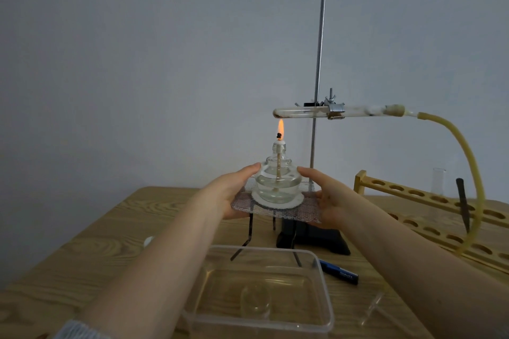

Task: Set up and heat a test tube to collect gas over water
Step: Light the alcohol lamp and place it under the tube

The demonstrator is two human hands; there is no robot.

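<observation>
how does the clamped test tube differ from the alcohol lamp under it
The test tube lies horizontal, clamped on the stand; the alcohol lamp stands upright on wire mesh. The test tube is slim and stoppered; the alcohol lamp is squat, open and lit. Both are clear glass.

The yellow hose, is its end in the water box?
No, the yellow hose hangs down past the wooden rack, away from the clear plastic box.
</observation>
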